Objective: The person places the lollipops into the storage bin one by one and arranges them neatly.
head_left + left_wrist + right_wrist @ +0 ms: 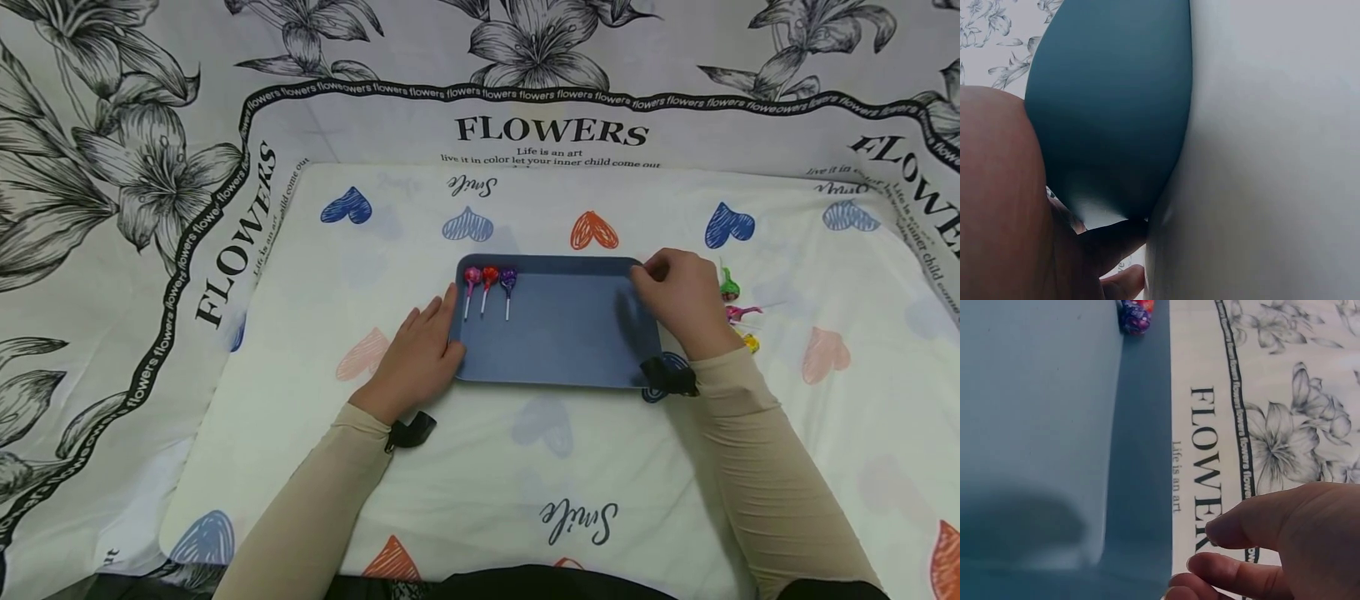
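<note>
A blue-grey rectangular tray (558,342) lies on the white cloth between both hands. Inside, at its far left, a pink lollipop (472,277), a red lollipop (490,276) and a purple lollipop (508,278) stand in a row, sticks toward the person. Extended fingers of the left hand (416,354) rest along the tray's left side, the thumb by its near left corner. Over the far right corner hovers the right hand (682,292); in the right wrist view its thumb (1241,525) and loosely bent fingers have a gap between them and hold nothing.
Just right of the right hand lie a green lollipop (729,287), a pink lollipop (738,312) and a yellow lollipop (751,342), partly hidden by the hand and wrist. The heart-printed cloth (450,500) lies over a flower-printed cloth (360,125).
</note>
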The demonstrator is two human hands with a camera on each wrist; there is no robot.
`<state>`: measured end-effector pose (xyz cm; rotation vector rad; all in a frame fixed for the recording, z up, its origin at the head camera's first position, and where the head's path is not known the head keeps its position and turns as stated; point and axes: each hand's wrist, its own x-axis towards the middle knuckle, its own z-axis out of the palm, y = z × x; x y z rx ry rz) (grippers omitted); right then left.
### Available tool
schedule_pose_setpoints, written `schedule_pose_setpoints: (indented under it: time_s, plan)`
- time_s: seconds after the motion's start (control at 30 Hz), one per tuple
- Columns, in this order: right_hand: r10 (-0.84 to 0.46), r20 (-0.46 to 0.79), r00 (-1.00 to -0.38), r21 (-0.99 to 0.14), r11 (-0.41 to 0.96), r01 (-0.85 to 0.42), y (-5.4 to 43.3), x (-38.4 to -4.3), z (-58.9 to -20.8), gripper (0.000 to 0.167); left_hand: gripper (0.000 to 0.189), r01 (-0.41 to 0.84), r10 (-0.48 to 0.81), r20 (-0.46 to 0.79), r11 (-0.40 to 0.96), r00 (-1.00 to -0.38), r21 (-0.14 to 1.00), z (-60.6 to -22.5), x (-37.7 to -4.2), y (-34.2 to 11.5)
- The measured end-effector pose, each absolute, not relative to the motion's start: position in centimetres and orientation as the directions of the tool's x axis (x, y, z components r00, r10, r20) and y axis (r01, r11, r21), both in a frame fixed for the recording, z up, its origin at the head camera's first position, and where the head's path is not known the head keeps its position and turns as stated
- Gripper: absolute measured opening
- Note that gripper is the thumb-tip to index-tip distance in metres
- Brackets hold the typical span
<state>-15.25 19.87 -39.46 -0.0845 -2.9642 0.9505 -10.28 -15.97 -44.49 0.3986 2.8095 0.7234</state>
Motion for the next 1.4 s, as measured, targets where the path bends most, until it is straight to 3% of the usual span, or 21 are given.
schedule_pose_setpoints:
  time_s: [1.07, 1.4]
  plan:
    - [0.116, -0.139, -0.984, -0.495, 0.852, 0.17, 24.6, -13.9, -39.6, 0.051, 0.078, 0.196, 0.301, -0.144, 0.849, -0.943, 0.492, -44.9, -10.5, -16.2]
    - [0.053, -0.222, -0.974, -0.453, 0.878, 0.151, 26.0, -13.6, -39.0, 0.048, 0.079, 0.2, 0.306, -0.148, 0.85, -0.94, 0.487, -45.1, -10.5, -16.1]
